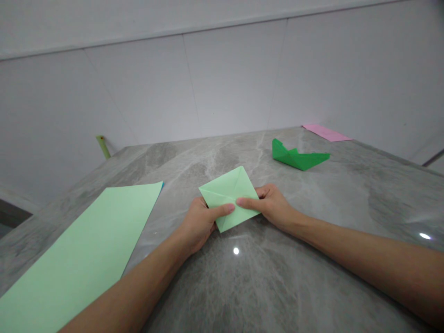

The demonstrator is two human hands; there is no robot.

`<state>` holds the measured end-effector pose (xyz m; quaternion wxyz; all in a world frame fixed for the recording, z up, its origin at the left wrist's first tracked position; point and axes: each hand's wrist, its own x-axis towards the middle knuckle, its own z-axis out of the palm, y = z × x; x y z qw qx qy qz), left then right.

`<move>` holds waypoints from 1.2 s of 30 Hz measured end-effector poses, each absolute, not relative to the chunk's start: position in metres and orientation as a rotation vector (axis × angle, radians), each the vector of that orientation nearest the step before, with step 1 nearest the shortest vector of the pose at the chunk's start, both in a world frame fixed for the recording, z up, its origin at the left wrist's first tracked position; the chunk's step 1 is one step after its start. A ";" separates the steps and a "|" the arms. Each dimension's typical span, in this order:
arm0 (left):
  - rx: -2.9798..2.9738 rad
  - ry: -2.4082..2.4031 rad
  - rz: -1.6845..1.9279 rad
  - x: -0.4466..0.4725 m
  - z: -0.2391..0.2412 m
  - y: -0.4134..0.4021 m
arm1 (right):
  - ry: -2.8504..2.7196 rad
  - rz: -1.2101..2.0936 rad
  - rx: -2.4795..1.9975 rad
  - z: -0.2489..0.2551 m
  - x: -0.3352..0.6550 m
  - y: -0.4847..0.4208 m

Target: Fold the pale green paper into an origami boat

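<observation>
A light green folded paper square (233,185), with creases meeting near its middle, is held between both hands over the table. My left hand (203,222) grips its left lower side, thumb flat on the top face and fingers underneath. On the right side my right hand (272,206) pinches it the same way, its thumb tip close to the left thumb near the centre. The fingers below the paper are mostly hidden. Beyond my right hand a darker green folded paper boat (300,159) rests on the table.
Light green paper sheets (90,245) lie at the left on the grey marble-patterned table (277,286), with a blue corner showing beneath. Pink paper (326,132) lies at the far right by the white wall (229,83). A slim green object (103,146) stands past the far left edge.
</observation>
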<state>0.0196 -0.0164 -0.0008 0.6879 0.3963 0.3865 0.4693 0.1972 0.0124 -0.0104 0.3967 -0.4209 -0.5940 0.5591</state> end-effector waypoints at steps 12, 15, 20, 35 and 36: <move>0.876 0.867 1.059 0.021 0.000 -0.016 | -1.514 1.410 -1.057 -0.010 0.198 0.012; 0.881 0.864 1.062 0.021 0.001 -0.017 | -1.514 1.410 -1.059 -0.011 0.198 0.013; 0.886 0.868 1.061 0.021 0.001 -0.017 | -1.489 1.420 -1.057 -0.010 0.197 0.013; 0.873 0.977 0.923 0.019 0.002 -0.016 | -1.247 1.526 -1.057 -0.011 0.196 0.017; 0.879 0.999 0.892 0.019 0.001 -0.016 | -1.193 1.534 -1.039 -0.012 0.196 0.018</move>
